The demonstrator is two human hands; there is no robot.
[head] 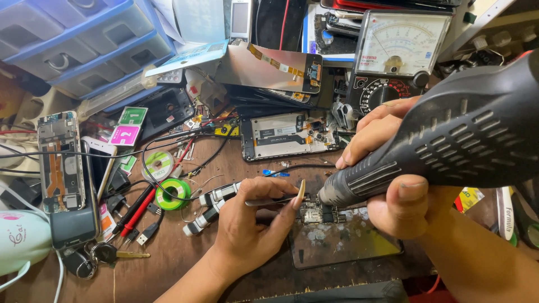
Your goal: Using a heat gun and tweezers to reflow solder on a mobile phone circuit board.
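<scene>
My right hand point(387, 163) grips a large black hot-air gun point(449, 140), its nozzle pointing down-left at a small circuit board point(317, 213). That board lies on the top edge of a dark glass phone panel point(342, 241) on the brown wooden desk point(168, 264). With my left hand point(250, 224) I pinch metal tweezers point(275, 199), whose tips reach the board just left of the nozzle.
Opened phones point(286, 134) point(60, 163), a flex-cabled screen point(269, 67), an analog multimeter point(396, 53), red and black probes point(135, 210), a green solder-wire spool point(173, 193), keys point(106, 255), blue drawers point(84, 45) and a white mug point(19, 241) crowd the desk.
</scene>
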